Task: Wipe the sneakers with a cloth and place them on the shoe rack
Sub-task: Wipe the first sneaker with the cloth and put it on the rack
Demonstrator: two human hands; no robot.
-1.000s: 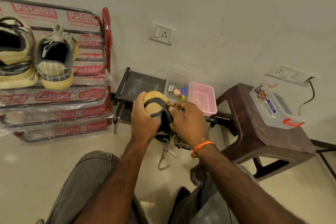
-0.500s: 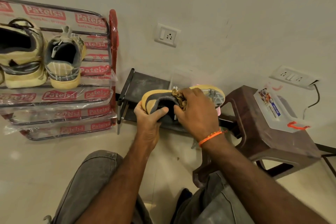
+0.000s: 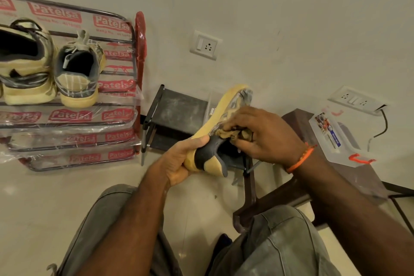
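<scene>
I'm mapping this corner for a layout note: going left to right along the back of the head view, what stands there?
Plastic-wrapped metal shoe rack → low black metal stand → dark brown plastic stool → clear plastic box with orange latch.

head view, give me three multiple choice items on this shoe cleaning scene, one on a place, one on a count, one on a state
1. Where is the shoe rack?
A. left of the hands
B. on the stool
C. behind the person

2. How many sneakers stand on the rack?
A. none
B. two
C. four

3. What does the right hand do?
A. hangs idle
B. presses a cloth on the held sneaker
C. ties laces

Answers: 1 A, it stands at the left by the wall. 2 B, two show side by side. 3 B, while the left hand grips the heel.
</scene>
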